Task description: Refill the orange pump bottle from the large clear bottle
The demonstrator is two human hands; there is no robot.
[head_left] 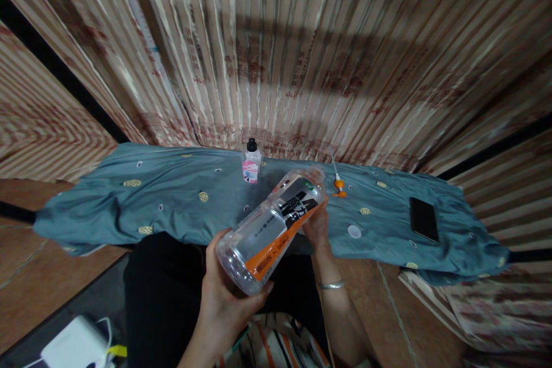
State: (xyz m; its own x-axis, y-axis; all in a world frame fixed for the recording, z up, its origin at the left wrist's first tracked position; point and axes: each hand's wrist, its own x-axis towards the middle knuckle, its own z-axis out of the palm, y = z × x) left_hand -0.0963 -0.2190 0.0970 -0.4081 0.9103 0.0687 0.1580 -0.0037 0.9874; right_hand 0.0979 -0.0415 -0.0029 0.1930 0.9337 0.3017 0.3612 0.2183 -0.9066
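Striped beige fabric [276,40] hangs behind the blue-green patterned cloth [172,184] before you, where a large transparent bottle [276,230] with a grey-and-orange label is held aslant between your two hands, over the cloth's near edge and your lap. Its long axis runs from the base, low and near you on the left, up to the shoulder and neck, farther off on the right. Your left hand [228,290] is nearer the base, its fingers and thumb clamped around that end; your right hand [318,227] is nearer the neck, set against the bottle's right flank, its fingers hidden behind the plastic, so you cannot tell how far they close. Beyond your right wrist lies a flat black device [424,219]; a small pink-labelled bottle [252,164] stands upright past the large one, an orange-and-white pump [339,185] lies just right of the neck, and a white disc [354,232] rests nearer you.
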